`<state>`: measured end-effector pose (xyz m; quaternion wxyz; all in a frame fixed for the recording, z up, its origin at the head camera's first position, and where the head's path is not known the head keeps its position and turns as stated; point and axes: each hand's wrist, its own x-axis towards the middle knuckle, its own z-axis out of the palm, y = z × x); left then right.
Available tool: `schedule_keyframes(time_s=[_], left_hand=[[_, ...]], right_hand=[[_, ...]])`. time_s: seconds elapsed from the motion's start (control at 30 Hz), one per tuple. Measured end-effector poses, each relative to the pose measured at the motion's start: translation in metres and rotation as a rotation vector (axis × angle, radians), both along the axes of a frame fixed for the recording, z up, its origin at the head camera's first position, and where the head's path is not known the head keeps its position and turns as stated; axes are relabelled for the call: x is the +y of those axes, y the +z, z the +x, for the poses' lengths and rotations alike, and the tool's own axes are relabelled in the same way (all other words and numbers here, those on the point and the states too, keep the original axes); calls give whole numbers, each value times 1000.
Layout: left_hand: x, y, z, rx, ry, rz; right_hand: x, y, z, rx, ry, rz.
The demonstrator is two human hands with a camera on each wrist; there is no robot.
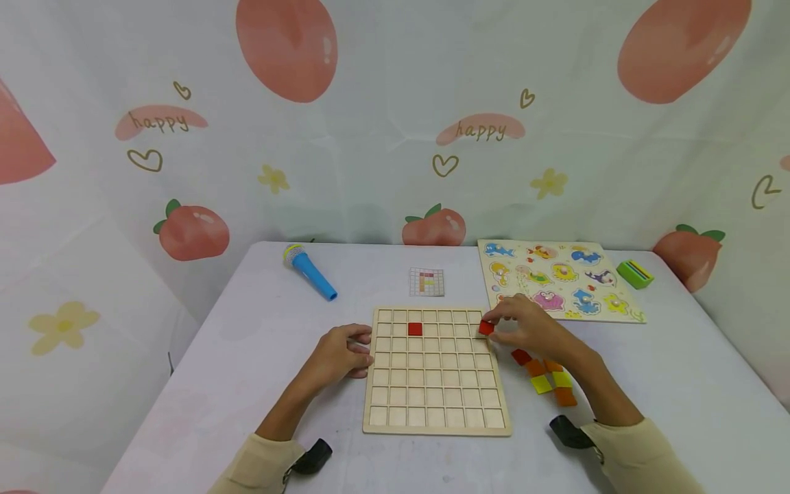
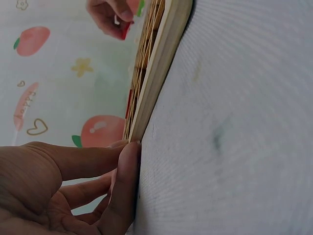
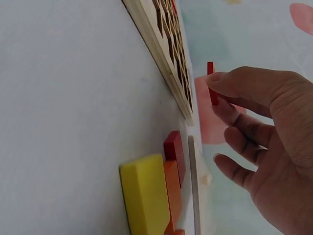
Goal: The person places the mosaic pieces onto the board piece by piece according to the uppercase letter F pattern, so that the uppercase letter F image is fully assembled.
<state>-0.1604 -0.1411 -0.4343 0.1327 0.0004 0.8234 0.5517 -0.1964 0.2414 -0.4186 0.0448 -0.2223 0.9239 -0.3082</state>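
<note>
Holding the red tile: it is pinched by the thumb and first finger of the right hand, up off the table, by the right edge of the grid board. The other fingers are bent and touch nothing.

Steady grid board: its left edge seems to be pinched by the thumb and a finger of the left hand. A light but firm grip is needed, so the board is not slid about.

Careful tile work: the red tile is best held by its sides and kept flat. If a square is to be filled, the tile should be lined up with the thin walls first, then let down gently. If tipped, it may get stuck on a wall.

Red tile's look: small, flat, thin and bright red. From the right wrist, its thin side is seen.

Grid board's look: pale wood, split into seven rows of seven squares. A placed red tile is set in the second row from the top, third square from the left.

Loose tiles: red, orange and yellow ones are bunched just right of the board.
</note>
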Motion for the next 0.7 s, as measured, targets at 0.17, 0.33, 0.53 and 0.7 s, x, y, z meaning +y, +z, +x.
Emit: schedule_keyframes(time_s=[0.17,0.33,0.53,0.7], left_hand=[[0,-1,0,-2,0,-2],[-1,-1,0,1,1,4],[-1,0,0,2,4,10],[-1,-1,0,3,0,8]], right_hand=[[-9,1,-4,15,37,2],[-17,2,-7,20,61,13],[-27,1,-10,5,63,2],[-35,0,-14,20,91,-11]])
